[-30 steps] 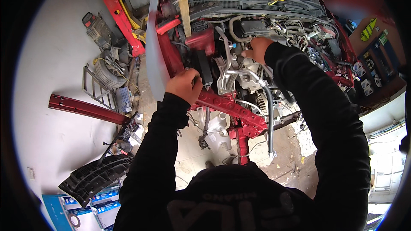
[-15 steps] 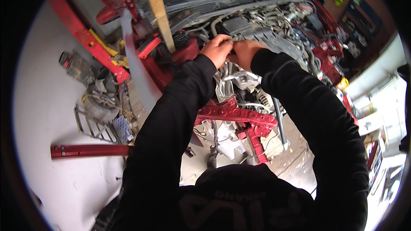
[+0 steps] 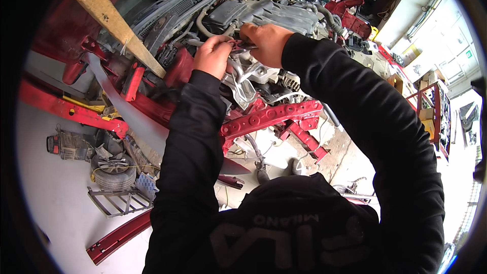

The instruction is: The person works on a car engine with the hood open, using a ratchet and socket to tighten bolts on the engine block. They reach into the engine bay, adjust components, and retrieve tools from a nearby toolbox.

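Both my hands are over the front of a car's open engine bay. Curled fingers close my left hand [image 3: 212,57] around something small that I cannot make out. To its right, my right hand [image 3: 269,43] is bent over with its fingertips pinched, and what they hold is hidden. A small dark, reddish part [image 3: 240,45] shows between the two hands. Just below them is a silvery metal shield [image 3: 242,94] with bent pipes. Behind my right hand lies the black engine cover [image 3: 264,14].
A red front frame beam [image 3: 271,120] crosses below my hands. At the left, a wooden prop [image 3: 114,20] slants by a red fender. A wheel [image 3: 114,173], a metal rack [image 3: 119,203] and a loose red bar [image 3: 119,236] are on the floor. Shelving [image 3: 433,114] stands right.
The view has turned, so the car appears tilted. My hands, which were touching, are now a little apart, and the small part shows between them.
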A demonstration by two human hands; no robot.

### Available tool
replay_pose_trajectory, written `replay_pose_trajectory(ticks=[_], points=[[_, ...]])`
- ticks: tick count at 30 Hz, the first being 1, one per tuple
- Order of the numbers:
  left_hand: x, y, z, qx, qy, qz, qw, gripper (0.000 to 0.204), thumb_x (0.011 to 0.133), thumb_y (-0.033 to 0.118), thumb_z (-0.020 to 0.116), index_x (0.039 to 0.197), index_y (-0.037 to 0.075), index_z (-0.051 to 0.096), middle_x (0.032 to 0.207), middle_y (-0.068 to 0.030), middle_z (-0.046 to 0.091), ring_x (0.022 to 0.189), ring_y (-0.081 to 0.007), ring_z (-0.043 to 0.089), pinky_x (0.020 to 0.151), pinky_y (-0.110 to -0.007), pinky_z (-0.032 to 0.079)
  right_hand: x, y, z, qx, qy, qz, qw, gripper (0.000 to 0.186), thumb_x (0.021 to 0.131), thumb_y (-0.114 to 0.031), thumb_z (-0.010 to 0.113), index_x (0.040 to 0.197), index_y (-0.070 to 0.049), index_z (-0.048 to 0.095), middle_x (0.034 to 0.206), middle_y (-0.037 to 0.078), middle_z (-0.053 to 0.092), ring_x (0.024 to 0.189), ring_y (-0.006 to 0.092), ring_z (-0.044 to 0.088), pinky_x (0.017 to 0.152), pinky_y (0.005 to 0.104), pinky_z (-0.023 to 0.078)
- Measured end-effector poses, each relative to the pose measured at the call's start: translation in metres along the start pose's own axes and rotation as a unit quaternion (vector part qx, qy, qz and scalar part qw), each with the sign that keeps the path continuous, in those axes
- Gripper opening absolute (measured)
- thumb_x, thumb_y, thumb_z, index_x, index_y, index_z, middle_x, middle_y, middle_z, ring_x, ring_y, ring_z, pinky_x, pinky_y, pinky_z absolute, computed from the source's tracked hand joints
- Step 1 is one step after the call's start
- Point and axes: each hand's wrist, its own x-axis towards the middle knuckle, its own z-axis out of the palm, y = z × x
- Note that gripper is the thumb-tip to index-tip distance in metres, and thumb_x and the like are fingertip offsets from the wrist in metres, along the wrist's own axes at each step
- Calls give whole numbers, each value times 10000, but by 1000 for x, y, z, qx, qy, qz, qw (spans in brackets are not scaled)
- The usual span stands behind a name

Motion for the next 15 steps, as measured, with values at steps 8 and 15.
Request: replay_pose_trajectory(ticks=[8, 15], points=[[-12, 5, 1, 31, 12, 61, 998, 324, 1053, 159, 687, 1320, -14, 745, 978, -66, 774, 631, -136, 727, 589, -302, 565, -3, 1, -5, 21, 21, -10, 999, 238, 924, -70, 703, 1161, -50, 698, 1007, 215, 780, 997, 452, 761, 871, 520, 594], [-22, 22, 1, 9, 19, 34, 999, 334, 1090, 191, 683, 1344, -23, 725, 996, -73, 778, 611, -159, 736, 581, -297, 566, 3, 18, -3, 32, 31, -44, 998, 255, 927, -57, 735, 1179, -74, 700, 1023, 190, 785, 1016, 435, 764, 874, 504, 592]])
